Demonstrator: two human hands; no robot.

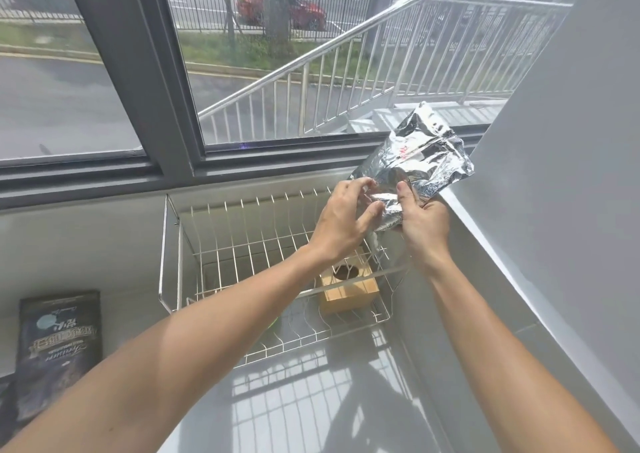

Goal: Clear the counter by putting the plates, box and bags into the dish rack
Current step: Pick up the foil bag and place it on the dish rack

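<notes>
Crinkled silver foil bag (417, 154) held in the air above the right end of the white wire dish rack (242, 244), upper part standing free and tilted right. Right hand (420, 222) closed around the bag's lower end; left hand (341, 222) half open, fingertips at the near edge, firm hold not confirmed. Light wooden box with round hole (348, 288) already inside the rack, directly beneath. Dark printed flat bag (59, 348) lying on the grey counter (311, 400), well apart. Risks judged: slippery foil slipping free; light bag catching on the wires or springing back out.
</notes>
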